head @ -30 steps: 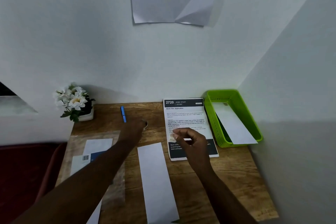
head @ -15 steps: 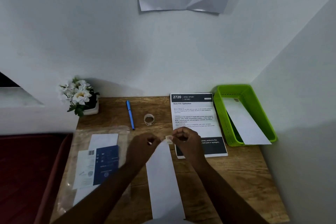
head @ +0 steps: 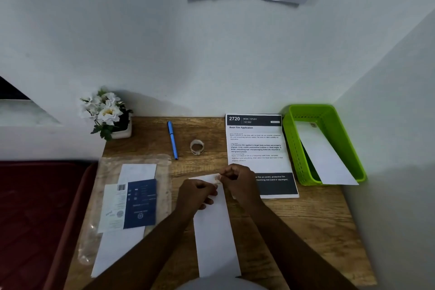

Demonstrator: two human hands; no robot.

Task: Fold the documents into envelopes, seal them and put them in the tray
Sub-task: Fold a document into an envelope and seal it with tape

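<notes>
The envelope (head: 215, 226) lies flat on the worktop (head: 306, 219), running from under both hands back toward the person. The left hand (head: 196, 192) rests curled on its far end; whether it grips, I cannot tell. The right hand (head: 237, 180), just beside it, pinches a small strip of tape (head: 217, 178) over the flap. Tape could land crooked or stick to fingertips, and the envelope could slide if the left hand lifts.

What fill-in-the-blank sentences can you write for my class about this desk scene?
1. The tray is coloured ____.
2. The pen lies between the flower pot and the ____ roll.
3. Both hands work at the far end of the white ____ on the desk.

Missing words: green; tape; envelope
</notes>
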